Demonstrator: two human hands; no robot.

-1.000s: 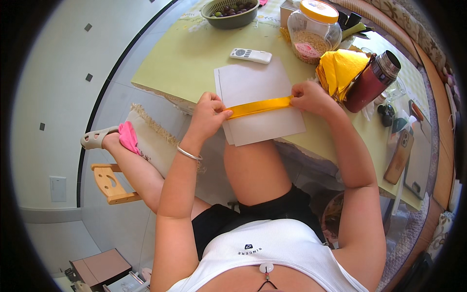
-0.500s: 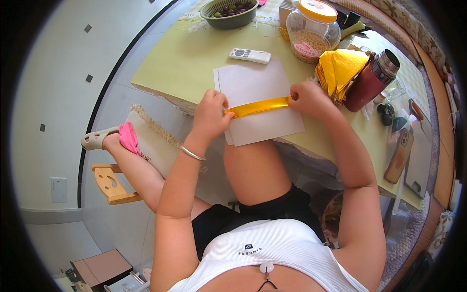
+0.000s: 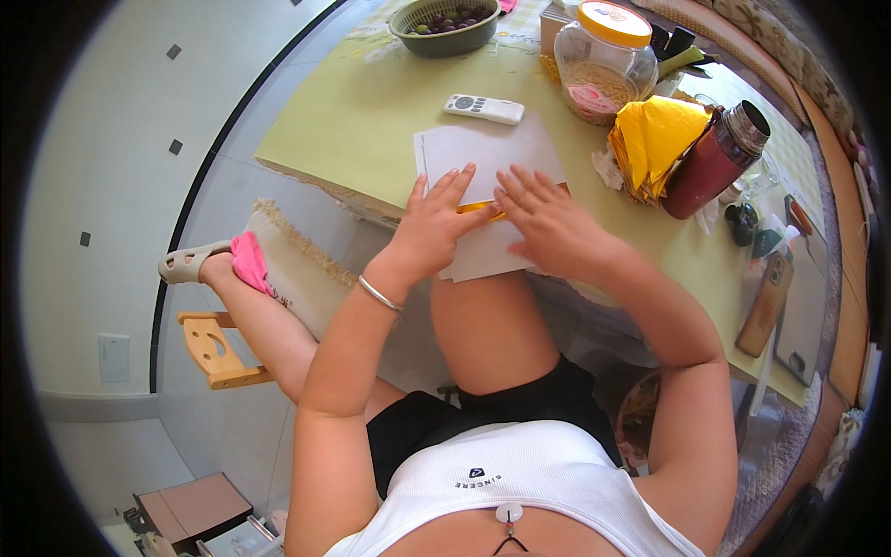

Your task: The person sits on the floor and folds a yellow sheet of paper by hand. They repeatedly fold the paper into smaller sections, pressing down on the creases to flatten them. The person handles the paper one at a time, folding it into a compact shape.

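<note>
Here, we saw the left hand (image 3: 441, 223) and the right hand (image 3: 554, 225) laid out flat, palms down and fingers extended, neither of them curled around anything. Between and beneath them we made out a gold strip (image 3: 471, 208), mostly covered, lying across white sheets (image 3: 478, 262) whose near end stuck out past the edge of the green table (image 3: 357, 121). How firmly the palms bore on the strip, we could not tell. We noticed a silver bangle (image 3: 380, 292) around the left wrist. Just beyond the sheets we found a white remote control (image 3: 484, 109); to the right, a stack of gold paper (image 3: 654, 139) stood against an uncapped dark red flask (image 3: 713, 167). Behind these we saw a clear jar (image 3: 603, 79) with a yellow-rimmed lid and, farther left, a grey-green basket (image 3: 450, 43) containing dark round fruit (image 3: 459, 19).
</note>
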